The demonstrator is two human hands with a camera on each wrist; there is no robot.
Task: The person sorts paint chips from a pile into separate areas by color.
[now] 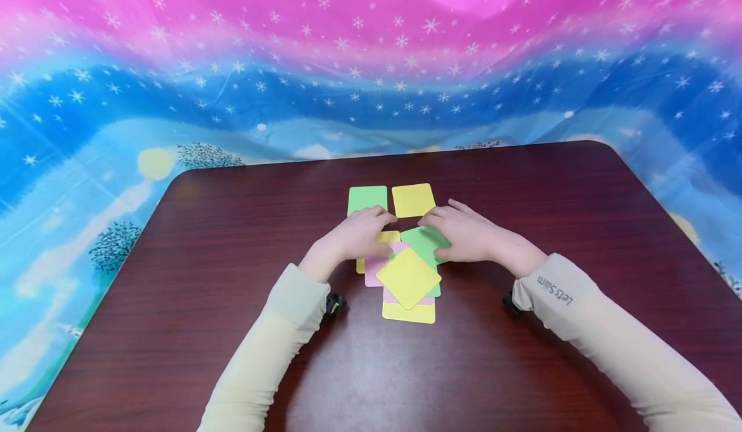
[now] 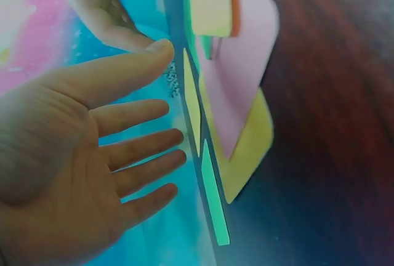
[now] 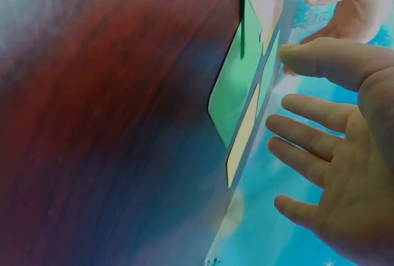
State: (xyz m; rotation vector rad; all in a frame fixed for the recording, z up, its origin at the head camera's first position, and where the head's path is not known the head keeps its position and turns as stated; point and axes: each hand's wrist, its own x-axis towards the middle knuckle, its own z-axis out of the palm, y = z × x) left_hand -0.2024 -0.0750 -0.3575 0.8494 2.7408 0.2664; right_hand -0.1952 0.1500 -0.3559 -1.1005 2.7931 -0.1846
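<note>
Yellow card [image 1: 408, 312] nearest, table edge [image 1: 371, 156] well beyond

Bare counter [image 1: 232, 239] lies wide to both sides of the card pile [image 1: 408, 281] and in front of it. Behind the pile, two flat cards [image 1: 413, 199] take the middle. Both hands [image 1: 353, 234] hover over the pile's far edge, nearly meeting.

My head camera looks forward and down from above onto the dark table [image 1: 232, 239]. Each wrist camera sits low, very close beside its open palm, facing along the tabletop; all three views share the coloured cards [image 1: 408, 277].
</note>
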